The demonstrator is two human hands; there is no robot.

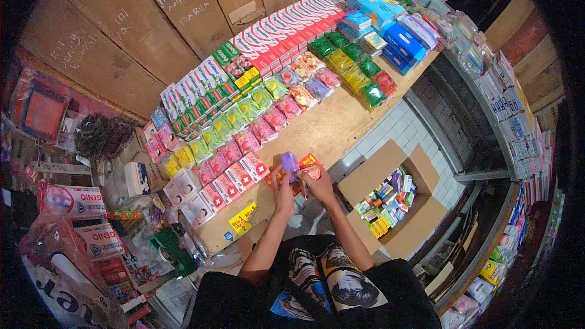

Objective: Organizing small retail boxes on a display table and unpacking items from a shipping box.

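Observation:
My left hand (284, 192) grips a small purple soap pack (289, 161) over the wooden table's near edge. Close beside it, my right hand (318, 187) has its fingers around a small pink-and-white box (312, 172). A red and yellow promotional wrapper (310, 160) shows behind both hands, partly hidden by them. To the left lies a row of pink-and-white soap boxes (233, 177). Pink soap packs (245, 140) and green soap packs (227, 121) form rows behind these boxes.
Toothpaste boxes (274, 32) line the plank wall (173, 9). Green and yellow sachets (347, 68) lie farther right, near blue boxes (404, 41). An open cardboard carton (372, 164) with mixed small boxes stands at right. A yellow promotional card (243, 218) lies at the table's front edge.

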